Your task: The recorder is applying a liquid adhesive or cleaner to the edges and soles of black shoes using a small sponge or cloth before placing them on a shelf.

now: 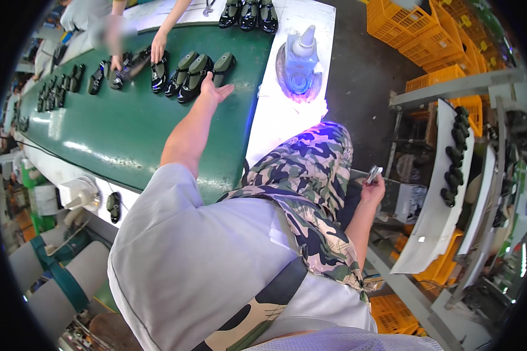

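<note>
My left hand (215,92) is stretched over the green conveyor belt (140,117), palm turned up and fingers extended. Its thumb side rests at a glossy black shoe (221,69) with an olive-green last inside. Two similar shoes, one of them a front shoe (192,82), stand just left of it. Down by my right thigh, my right hand (373,190) is closed around a small silvery object (374,173) whose kind I cannot make out. Across the belt, a co-worker's hand (158,48) touches another black shoe (158,73).
A blue-tinted bottle (301,55) with a white nozzle stands in a dish on the white table edge (272,117). Black shoes line a rack shelf (433,216) at the right. Orange crates (401,26) are stacked beyond. More shoes (58,90) sit farther left on the belt.
</note>
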The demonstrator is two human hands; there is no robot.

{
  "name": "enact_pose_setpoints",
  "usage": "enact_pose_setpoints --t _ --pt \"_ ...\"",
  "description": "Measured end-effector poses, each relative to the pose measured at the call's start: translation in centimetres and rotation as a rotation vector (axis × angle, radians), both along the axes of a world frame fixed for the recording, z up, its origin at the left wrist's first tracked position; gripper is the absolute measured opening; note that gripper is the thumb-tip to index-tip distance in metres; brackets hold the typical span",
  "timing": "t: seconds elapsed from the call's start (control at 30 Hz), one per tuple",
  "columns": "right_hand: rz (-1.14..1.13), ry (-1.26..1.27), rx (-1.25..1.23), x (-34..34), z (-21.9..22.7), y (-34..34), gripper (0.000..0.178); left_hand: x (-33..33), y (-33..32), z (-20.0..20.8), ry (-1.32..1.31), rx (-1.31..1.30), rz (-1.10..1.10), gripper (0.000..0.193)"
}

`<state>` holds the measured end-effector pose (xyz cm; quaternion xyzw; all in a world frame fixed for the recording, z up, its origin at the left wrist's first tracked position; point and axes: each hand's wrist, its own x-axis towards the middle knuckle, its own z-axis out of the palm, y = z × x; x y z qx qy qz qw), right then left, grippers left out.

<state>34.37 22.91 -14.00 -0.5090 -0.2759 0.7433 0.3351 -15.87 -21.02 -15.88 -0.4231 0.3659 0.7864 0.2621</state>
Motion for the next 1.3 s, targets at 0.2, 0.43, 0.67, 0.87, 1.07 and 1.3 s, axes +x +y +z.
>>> enact_pose_setpoints --t 0.2,0.43,0.67,0.87,1.07,1.3 --pt "0.122 -0.188 0.142 -0.9 5.6 0.7 0.013 -3.2 4.5 0.3 -0.085 0.181 0.504 0.079" --pt "0.127 -0.176 0.134 -2.0 7.1 0.9 0.011 -3.1 7.5 -2.8 0.03 0.048 0.761 0.05" --pt "0.287 -0.134 0.171 -6.7 6.1 0.8 0.015 3.7 1.2 -6.5 0.292 0.138 0.322 0.035" --pt "0.346 -0.044 0.284 -10.6 10.0 0.1 0.013 8.6 3.5 8.0 0.578 0.662 -0.105 0.05" --pt "0.448 0.136 0.411 -17.5 14.5 -3.1 0.02 10.2 8.7 13.1 0.802 0.568 -0.405 0.054" --pt "0.554 0.194 0.73 -22.0 21.7 -8.0 0.019 13.7 12.9 20.3 2.021 -0.209 -0.668 0.062"
